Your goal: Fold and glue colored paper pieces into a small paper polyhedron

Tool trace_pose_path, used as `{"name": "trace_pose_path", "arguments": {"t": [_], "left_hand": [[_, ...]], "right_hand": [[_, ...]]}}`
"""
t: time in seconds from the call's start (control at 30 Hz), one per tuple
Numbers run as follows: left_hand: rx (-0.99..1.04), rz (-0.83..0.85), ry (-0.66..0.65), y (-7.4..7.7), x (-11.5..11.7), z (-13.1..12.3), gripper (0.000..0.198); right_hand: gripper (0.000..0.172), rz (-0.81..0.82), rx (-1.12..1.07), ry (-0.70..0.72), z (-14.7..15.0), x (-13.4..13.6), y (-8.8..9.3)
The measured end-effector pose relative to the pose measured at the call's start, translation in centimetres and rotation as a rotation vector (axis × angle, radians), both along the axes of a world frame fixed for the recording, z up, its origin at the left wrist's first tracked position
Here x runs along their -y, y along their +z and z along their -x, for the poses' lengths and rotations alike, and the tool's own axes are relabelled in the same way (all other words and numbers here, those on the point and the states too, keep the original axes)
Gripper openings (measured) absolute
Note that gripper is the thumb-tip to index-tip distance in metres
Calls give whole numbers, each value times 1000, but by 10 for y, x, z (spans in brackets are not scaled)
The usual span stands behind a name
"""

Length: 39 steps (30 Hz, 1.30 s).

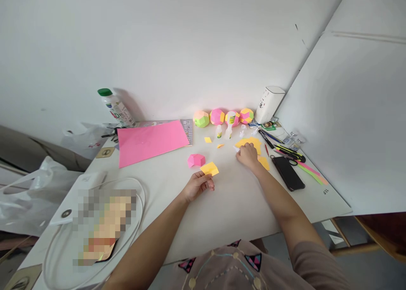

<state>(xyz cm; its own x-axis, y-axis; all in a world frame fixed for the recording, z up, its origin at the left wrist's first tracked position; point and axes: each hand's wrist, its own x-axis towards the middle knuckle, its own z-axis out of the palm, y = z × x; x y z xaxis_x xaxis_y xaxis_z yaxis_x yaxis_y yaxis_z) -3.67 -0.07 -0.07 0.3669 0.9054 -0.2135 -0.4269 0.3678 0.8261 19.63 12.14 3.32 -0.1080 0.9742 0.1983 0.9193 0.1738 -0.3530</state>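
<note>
My left hand is closed on a folded yellow paper piece, held just above the white table. A pink folded paper shape lies right beside it. My right hand rests knuckles-up, fingers curled, on a pile of yellow paper pieces; something small and white pokes out at its fingertips, too small to name. Several small glue bottles stand just beyond the pile.
Several paper balls line the wall. A pink sheet lies on a ruler at left, with a bottle behind. A black phone, scissors, pens and a white device sit at right. Plastic bags hang left.
</note>
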Motion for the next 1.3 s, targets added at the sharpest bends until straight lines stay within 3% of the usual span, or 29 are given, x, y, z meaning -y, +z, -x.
{"name": "trace_pose_path", "arguments": {"t": [0.13,0.2,0.33,0.47,0.73,1.1,1.3], "left_hand": [[-17,-9,0,0,1,-1,24],[-27,-20,17,0,1,-3,25],[-74,-27,40,3,5,-6,29],[-156,-81,-16,7,10,-8,31],[-354,-84,-66,10,17,-13,23],[-218,-78,72,6,18,-12,28],[-193,-110,132,11,20,-18,38]], "right_hand": [[18,-51,-17,31,7,32,7],[20,-6,-263,162,12,56,9],[30,552,-784,385,31,97,-3],[33,701,-1031,363,48,112,-21],[17,711,-1124,430,42,115,-23],[16,703,-1216,355,36,108,-21],[16,728,-1186,444,38,108,-17]]}}
